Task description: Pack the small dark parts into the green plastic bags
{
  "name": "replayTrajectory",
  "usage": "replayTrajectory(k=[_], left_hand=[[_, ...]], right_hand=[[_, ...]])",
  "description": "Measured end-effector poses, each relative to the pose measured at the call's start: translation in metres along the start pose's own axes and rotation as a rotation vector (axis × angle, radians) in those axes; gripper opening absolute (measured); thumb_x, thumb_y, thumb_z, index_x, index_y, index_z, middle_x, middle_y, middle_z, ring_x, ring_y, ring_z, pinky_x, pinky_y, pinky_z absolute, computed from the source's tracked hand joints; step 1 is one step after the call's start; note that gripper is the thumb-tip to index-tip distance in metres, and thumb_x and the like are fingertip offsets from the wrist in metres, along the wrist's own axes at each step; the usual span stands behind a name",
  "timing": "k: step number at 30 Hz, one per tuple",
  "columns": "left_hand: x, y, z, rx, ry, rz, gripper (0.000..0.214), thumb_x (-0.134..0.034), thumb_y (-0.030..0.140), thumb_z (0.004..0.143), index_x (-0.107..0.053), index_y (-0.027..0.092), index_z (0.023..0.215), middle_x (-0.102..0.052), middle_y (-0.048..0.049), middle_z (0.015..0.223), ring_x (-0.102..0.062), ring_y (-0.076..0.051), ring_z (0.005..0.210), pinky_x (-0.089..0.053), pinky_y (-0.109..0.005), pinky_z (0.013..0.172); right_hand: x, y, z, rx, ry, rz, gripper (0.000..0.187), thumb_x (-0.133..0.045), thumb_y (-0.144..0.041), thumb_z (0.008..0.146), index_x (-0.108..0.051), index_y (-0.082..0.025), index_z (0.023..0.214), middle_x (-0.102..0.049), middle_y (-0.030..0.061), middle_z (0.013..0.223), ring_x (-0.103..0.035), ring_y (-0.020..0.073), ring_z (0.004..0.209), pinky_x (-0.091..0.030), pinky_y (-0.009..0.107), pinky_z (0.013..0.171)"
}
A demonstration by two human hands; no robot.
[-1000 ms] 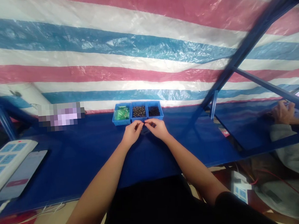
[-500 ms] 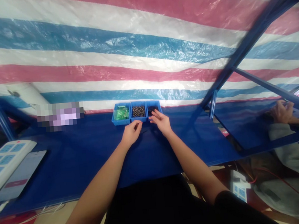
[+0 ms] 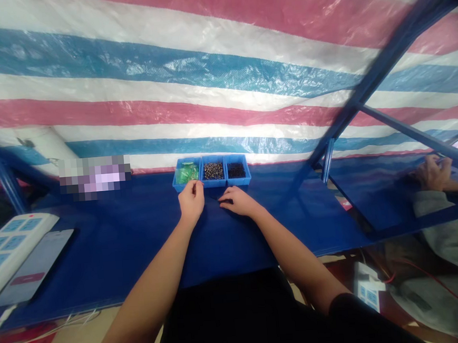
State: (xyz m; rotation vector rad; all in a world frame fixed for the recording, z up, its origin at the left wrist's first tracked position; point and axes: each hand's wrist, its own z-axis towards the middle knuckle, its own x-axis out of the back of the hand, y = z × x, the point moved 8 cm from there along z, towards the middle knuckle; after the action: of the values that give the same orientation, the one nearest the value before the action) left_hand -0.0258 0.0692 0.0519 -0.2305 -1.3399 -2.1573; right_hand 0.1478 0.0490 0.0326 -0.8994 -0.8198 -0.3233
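A blue tray of three compartments (image 3: 214, 185) stands at the back of the table. Its left compartment holds green packets (image 3: 187, 172), the middle one small dark metal-and-brass parts (image 3: 213, 170), and the right one small black parts (image 3: 236, 170). My left hand (image 3: 191, 202) is at the tray's front edge below the green compartment, its fingers pinched together. Anything held there is hidden. My right hand (image 3: 236, 202) lies low on the blue cloth in front of the right compartment, fingers curled and pointing left. A small dark item (image 3: 215, 198) may lie between my hands.
A white power strip (image 3: 13, 252) and a phone (image 3: 34, 266) lie at the left of the blue-covered table (image 3: 100, 245). A striped tarp (image 3: 221, 71) hangs behind. A blue steel frame (image 3: 386, 58) crosses the right. A co-worker's hand (image 3: 433, 174) is at far right.
My hands have moved apart since they met before the middle compartment. The left has shifted left to the green compartment, and the right now lies lower on the cloth, fingers curled.
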Motion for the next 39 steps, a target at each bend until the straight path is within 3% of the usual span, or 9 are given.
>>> replayTrajectory(k=[3, 7, 9, 14, 18, 21, 33, 37, 39], left_hand=[[-0.015, 0.010, -0.005, -0.087, -0.141, 0.000, 0.030, -0.045, 0.039, 0.093, -0.063, 0.020, 0.079, -0.064, 0.0001, 0.072, -0.057, -0.014, 0.065, -0.045, -0.025, 0.065], [-0.039, 0.016, -0.014, -0.148, -0.374, -0.038, 0.022, -0.050, 0.037, 0.090, -0.066, 0.022, 0.092, -0.067, 0.0004, 0.077, -0.059, -0.014, 0.064, -0.046, -0.026, 0.064], [-0.044, 0.017, -0.017, -0.165, -0.427, -0.053, 0.022, -0.052, 0.036, 0.089, -0.066, 0.023, 0.098, -0.068, 0.0003, 0.079, -0.060, -0.014, 0.065, -0.048, -0.026, 0.066], [-0.047, 0.017, -0.019, -0.183, -0.459, -0.103, 0.025, -0.056, 0.037, 0.087, -0.065, 0.022, 0.104, -0.066, 0.0005, 0.077, -0.060, -0.014, 0.065, -0.050, -0.027, 0.067], [-0.048, 0.019, -0.019, -0.185, -0.460, -0.106, 0.028, -0.056, 0.040, 0.088, -0.066, 0.023, 0.107, -0.067, -0.0001, 0.079, -0.058, -0.013, 0.062, -0.050, -0.027, 0.066], [-0.047, 0.021, -0.019, -0.195, -0.453, -0.124, 0.026, -0.054, 0.042, 0.089, -0.068, 0.021, 0.098, -0.070, -0.0021, 0.086, -0.061, -0.014, 0.068, -0.050, -0.027, 0.068], [-0.046, 0.016, -0.018, -0.139, -0.447, -0.153, 0.028, -0.055, 0.045, 0.089, -0.066, 0.020, 0.094, -0.068, -0.0004, 0.079, -0.059, -0.013, 0.065, -0.047, -0.025, 0.064], [-0.044, 0.017, -0.018, -0.135, -0.439, -0.171, 0.031, -0.055, 0.044, 0.089, -0.065, 0.021, 0.107, -0.068, 0.0002, 0.078, -0.059, -0.013, 0.065, -0.048, -0.025, 0.066], [-0.045, 0.016, -0.018, -0.141, -0.443, -0.163, 0.029, -0.054, 0.043, 0.090, -0.066, 0.020, 0.104, -0.068, -0.0004, 0.079, -0.060, -0.013, 0.065, -0.048, -0.025, 0.066]], right_hand=[[-0.001, -0.001, 0.001, 0.019, 0.016, -0.008, 0.006, -0.070, -0.022, 0.082, -0.075, -0.022, 0.085, -0.067, 0.0061, 0.089, -0.060, 0.0184, 0.087, -0.046, 0.038, 0.091], [0.012, 0.003, -0.001, -0.071, 0.196, 0.070, 0.008, -0.068, -0.026, 0.083, -0.073, -0.022, 0.086, -0.065, 0.0046, 0.086, -0.059, 0.0171, 0.082, -0.049, 0.033, 0.082], [0.018, 0.009, -0.003, -0.147, 0.285, 0.168, 0.013, -0.064, -0.029, 0.085, -0.072, -0.021, 0.091, -0.066, 0.0035, 0.084, -0.060, 0.0153, 0.075, -0.051, 0.030, 0.074], [0.021, 0.026, -0.005, -0.305, 0.405, 0.464, 0.019, -0.064, -0.037, 0.081, -0.068, -0.018, 0.087, -0.069, 0.0039, 0.083, -0.063, 0.0150, 0.071, -0.052, 0.028, 0.069], [0.017, 0.027, -0.003, -0.314, 0.368, 0.654, 0.021, -0.067, -0.038, 0.077, -0.064, -0.018, 0.079, -0.065, 0.0015, 0.073, -0.059, 0.0131, 0.061, -0.050, 0.027, 0.061], [0.012, 0.026, -0.001, -0.313, 0.323, 0.753, 0.018, -0.067, -0.035, 0.074, -0.061, -0.018, 0.076, -0.060, -0.0012, 0.067, -0.053, 0.0106, 0.055, -0.047, 0.025, 0.056], [0.009, 0.026, -0.001, -0.359, 0.278, 0.827, 0.009, -0.061, -0.024, 0.071, -0.064, -0.017, 0.077, -0.062, -0.0008, 0.067, -0.055, 0.0107, 0.059, -0.045, 0.023, 0.056], [0.006, 0.028, -0.001, -0.356, 0.256, 0.812, 0.010, -0.060, -0.023, 0.073, -0.065, -0.017, 0.079, -0.063, -0.0005, 0.068, -0.056, 0.0106, 0.060, -0.046, 0.023, 0.057], [0.006, 0.029, -0.001, -0.349, 0.252, 0.801, 0.010, -0.061, -0.023, 0.074, -0.065, -0.017, 0.081, -0.064, -0.0002, 0.070, -0.057, 0.0107, 0.061, -0.046, 0.023, 0.057]])
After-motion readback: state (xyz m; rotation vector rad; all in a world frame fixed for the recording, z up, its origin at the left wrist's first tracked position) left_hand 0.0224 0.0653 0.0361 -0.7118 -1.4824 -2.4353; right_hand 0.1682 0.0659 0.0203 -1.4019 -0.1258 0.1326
